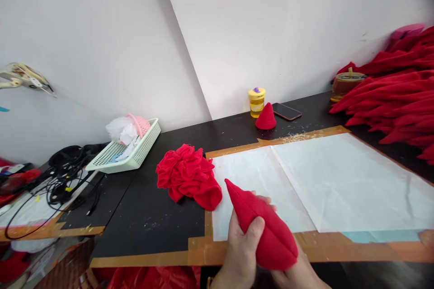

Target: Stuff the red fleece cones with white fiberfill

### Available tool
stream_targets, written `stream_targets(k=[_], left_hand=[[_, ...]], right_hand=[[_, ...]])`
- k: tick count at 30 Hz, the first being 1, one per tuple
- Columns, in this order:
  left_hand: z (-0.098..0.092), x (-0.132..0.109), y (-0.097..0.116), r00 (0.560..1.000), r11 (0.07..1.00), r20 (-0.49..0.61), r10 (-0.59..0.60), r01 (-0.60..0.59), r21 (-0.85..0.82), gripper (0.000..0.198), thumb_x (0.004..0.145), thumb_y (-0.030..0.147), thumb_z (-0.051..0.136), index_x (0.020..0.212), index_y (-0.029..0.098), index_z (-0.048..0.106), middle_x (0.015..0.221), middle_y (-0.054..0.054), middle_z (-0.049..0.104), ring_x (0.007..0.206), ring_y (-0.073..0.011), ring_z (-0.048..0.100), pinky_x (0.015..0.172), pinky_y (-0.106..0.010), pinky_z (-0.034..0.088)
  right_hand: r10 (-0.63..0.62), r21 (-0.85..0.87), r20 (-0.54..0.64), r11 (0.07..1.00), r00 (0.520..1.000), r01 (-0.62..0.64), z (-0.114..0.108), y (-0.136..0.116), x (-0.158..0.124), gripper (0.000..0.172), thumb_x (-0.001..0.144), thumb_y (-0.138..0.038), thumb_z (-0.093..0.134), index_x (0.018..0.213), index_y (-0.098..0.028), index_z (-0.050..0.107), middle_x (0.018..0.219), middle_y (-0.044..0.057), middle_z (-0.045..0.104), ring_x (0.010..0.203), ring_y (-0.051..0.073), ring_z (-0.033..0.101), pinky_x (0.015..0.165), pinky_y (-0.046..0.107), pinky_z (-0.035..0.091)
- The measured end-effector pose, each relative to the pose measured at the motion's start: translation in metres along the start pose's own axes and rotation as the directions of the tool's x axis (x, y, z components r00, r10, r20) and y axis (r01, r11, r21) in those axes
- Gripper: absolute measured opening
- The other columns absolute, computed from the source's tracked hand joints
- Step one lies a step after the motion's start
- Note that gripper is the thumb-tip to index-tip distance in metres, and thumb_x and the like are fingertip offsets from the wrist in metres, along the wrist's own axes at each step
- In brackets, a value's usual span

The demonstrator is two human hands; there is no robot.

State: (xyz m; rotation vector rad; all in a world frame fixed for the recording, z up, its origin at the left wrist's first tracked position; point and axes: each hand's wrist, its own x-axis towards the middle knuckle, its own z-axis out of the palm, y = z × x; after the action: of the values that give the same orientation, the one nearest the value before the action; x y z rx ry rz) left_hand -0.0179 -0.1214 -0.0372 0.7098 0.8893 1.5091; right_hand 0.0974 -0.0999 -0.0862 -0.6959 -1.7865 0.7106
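A red fleece cone (263, 226) points up and to the left at the table's near edge. My left hand (242, 246) is wrapped round its middle, thumb across the front. My right hand (298, 271) sits under the cone's wide end, mostly hidden behind the fabric; it seems to support that end. Just left of the cone lies a crumpled bunch of red fleece pieces (188, 176) on the black tabletop (152, 216). White paper sheets (339, 180) taped down with brown tape lie under and beyond my hands.
A large pile of red cones (396, 99) fills the back right. One upright red cone (266, 117), a yellow jar (257, 101) and a phone (286, 111) stand at the back wall. A pale green basket (130, 153) and tangled cables (64, 180) lie left.
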Motion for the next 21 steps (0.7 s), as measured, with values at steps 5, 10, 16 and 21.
stream_targets(k=[5,10,16,21], left_hand=[[0.007,0.009,0.008,0.994,0.996,-0.103,-0.03,0.021,-0.088,0.05,0.085,0.035,0.075,0.132,0.022,0.061,0.135,-0.013,0.066,0.124,-0.0325,0.062,0.1,-0.042,0.052],[0.007,0.019,0.011,0.961,0.997,-0.268,-0.063,0.048,-0.062,0.058,0.086,0.046,0.073,0.134,0.016,0.061,0.126,-0.015,0.072,0.124,-0.0336,0.063,0.107,-0.046,0.049],[0.001,0.012,-0.001,0.954,0.988,-0.282,-0.101,0.129,0.083,0.065,0.089,0.052,0.068,0.144,0.021,0.053,0.151,-0.01,0.055,0.141,-0.0287,0.048,0.118,-0.038,0.039],[0.007,0.007,0.006,0.962,0.973,-0.25,-0.113,0.158,0.168,0.072,0.087,0.051,0.071,0.148,0.024,0.048,0.152,-0.009,0.054,0.137,-0.0266,0.051,0.112,-0.031,0.044]], right_hand=[[-0.069,-0.094,-0.072,0.994,0.995,0.062,-0.009,-0.006,0.002,0.041,0.093,-0.015,0.056,0.133,-0.023,0.06,0.119,0.013,0.075,0.102,0.029,0.076,0.082,0.034,0.066],[-0.145,-0.242,-0.031,0.961,0.989,0.133,-0.012,-0.006,-0.004,0.038,0.089,-0.009,0.057,0.125,-0.02,0.065,0.117,0.014,0.075,0.101,0.028,0.076,0.084,0.032,0.064],[-0.217,-0.268,-0.109,0.946,0.97,0.181,0.008,-0.001,0.007,0.036,0.09,-0.013,0.051,0.121,-0.02,0.068,0.096,0.011,0.08,0.078,0.028,0.078,0.065,0.035,0.066],[0.334,0.277,-0.078,0.912,0.939,-0.301,0.011,0.001,-0.006,0.036,0.1,-0.034,0.049,0.072,-0.02,0.068,0.055,0.003,0.065,0.048,0.019,0.063,0.05,0.028,0.056]])
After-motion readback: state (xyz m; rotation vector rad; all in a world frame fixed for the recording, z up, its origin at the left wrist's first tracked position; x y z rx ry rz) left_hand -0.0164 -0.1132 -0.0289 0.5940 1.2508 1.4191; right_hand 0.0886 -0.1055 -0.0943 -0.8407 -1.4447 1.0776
